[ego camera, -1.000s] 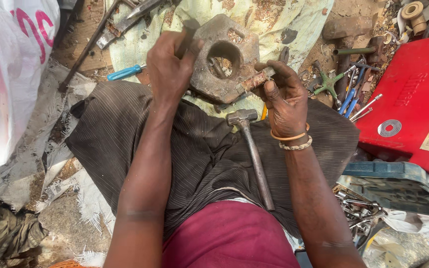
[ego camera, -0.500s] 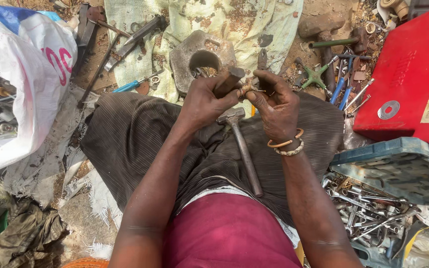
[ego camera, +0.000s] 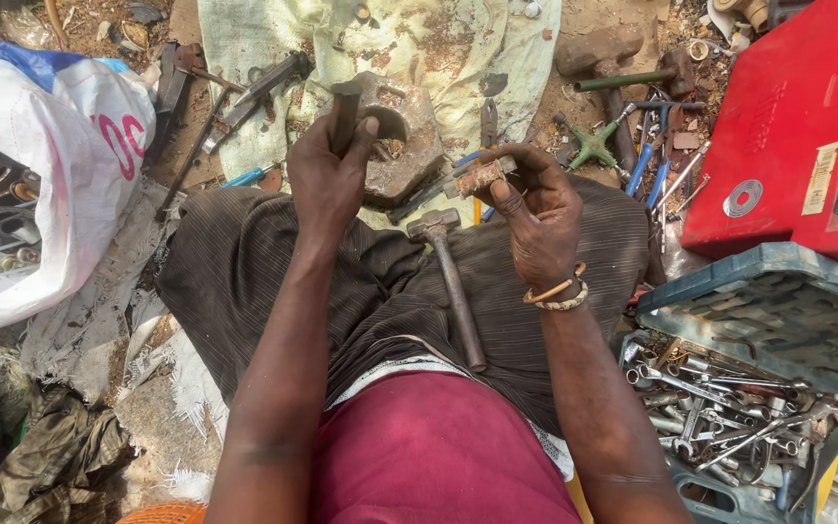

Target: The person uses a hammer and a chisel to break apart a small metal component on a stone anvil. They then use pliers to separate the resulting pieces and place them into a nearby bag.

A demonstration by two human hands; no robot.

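Note:
My left hand [ego camera: 327, 180] grips a dark metal rod [ego camera: 344, 114] held upright above my lap. My right hand [ego camera: 535, 209] holds a short rusty bolt-like part [ego camera: 477, 177] between thumb and fingers, a beaded bracelet on its wrist. Just beyond both hands a heavy rusty metal block with a round hole [ego camera: 402, 136] rests on a dirty green cloth [ego camera: 429, 44]. A hammer [ego camera: 450, 277] lies across my dark striped lap, its head toward the block.
A red metal toolbox [ego camera: 788, 126] stands at right, with an open blue case [ego camera: 778, 311] and a tray of several wrenches [ego camera: 720, 398] below it. A white plastic bag [ego camera: 41, 184] lies at left. Loose tools, a green cross wrench [ego camera: 594, 147] and a sledgehammer [ego camera: 613, 58] litter the ground ahead.
Both hands let go of the metal block, which now sits on the cloth. My left hand has lifted the dark rod upright; my right hand has drawn the rusty part away to the right.

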